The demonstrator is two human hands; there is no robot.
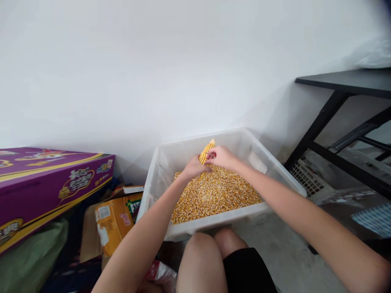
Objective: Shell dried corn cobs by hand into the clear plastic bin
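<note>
Two arms (143,232) (293,207), two hands (194,167) (224,158), seemingly one cob (207,149)

Both forearms, left forearm (152,221) and right forearm (293,205), are bare from the wrist back to the edge of view, slim and smooth, narrowing evenly toward the left hand (194,166) and the right hand (225,158). Both hands are ungloved. At the right hand's fingertips shows a fleck of red, too small to identify. Below are two rounded, bare knees (198,246). Plain black cloth (249,270) covers part of one thigh, matt and unpatterned, ending in a clean edge above the knee; its full cut is out of view.
</note>
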